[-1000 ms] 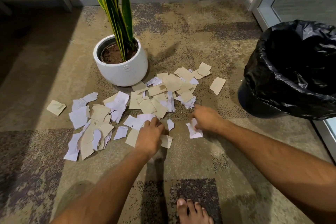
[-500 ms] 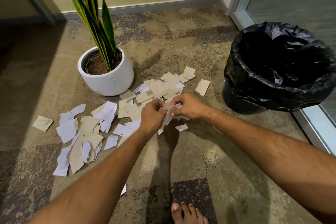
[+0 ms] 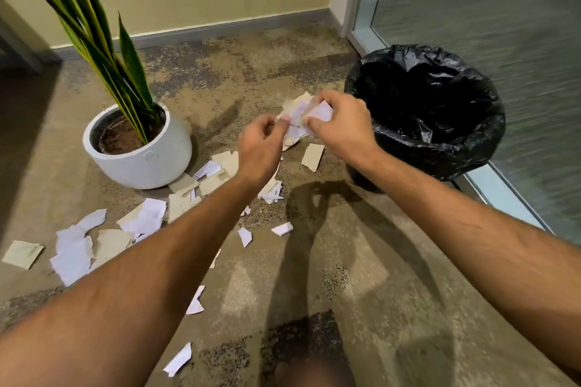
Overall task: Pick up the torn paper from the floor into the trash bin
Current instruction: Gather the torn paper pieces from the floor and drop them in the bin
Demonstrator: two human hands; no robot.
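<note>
office corridor | carpet tiles [image 3: 361, 261] | glass partition [image 3: 471, 9] | potted plant [image 3: 138, 148]

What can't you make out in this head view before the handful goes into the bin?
- Inside of the black-lined trash bin: too dark to tell whether any paper is in it.
- Bunch of torn white and tan paper: left hand and right hand cover part of it; piece count unclear.
- Scattered torn paper on the carpet: the left forearm hides some.
- Striped leaves of the plant in the white pot: tops cut off by the top edge.
</note>
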